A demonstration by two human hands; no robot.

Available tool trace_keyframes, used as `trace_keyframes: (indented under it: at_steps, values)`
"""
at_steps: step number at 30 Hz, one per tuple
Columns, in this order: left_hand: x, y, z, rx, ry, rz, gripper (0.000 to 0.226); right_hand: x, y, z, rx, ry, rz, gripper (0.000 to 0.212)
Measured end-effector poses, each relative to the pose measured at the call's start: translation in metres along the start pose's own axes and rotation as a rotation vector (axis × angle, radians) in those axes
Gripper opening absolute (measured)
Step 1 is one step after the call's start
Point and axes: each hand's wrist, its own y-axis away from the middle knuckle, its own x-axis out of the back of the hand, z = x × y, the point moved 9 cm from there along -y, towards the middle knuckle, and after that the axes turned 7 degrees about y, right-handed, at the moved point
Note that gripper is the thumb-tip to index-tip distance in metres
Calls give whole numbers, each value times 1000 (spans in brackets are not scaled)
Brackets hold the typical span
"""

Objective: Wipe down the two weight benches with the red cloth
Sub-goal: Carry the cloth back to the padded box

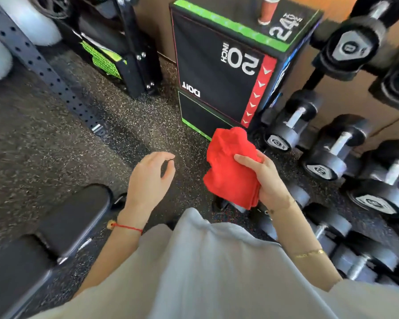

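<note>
One red cloth [230, 166], bunched, is held above the speckled floor [55, 143] at about 3 o'clock of centre, the right hand [266, 178] curled round it in a firm grip. The left hand [148, 180] is held at centre with loosely bent fingers, holding nothing. A black weight bench [62, 226] is seen at 8 o'clock, dumbbells [327, 155] at 4 o'clock.

The black plyo box [219, 72] carries every readable mark, all upside down from this view: on its front face "20 INCH" in large white print near the upper right corner, and "DOIT" in smaller white letters lower down toward the left edge. On the box's top face, by its right corner, stands "24 INCH" in white. Emblems on the dumbbell ends [320, 170] right of the box are too blurred to read.
</note>
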Motion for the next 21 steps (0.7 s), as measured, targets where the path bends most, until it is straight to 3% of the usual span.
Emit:
trace_keyframes:
  at_steps: [10,21]
  values:
    - [-4,-132,-46,22,35,0,19,-42,-120,-43,-41,38,8,39]
    - [42,-354,-127,-136,-19,-121,22,-143,-281,-103,-2,-87,166,36]
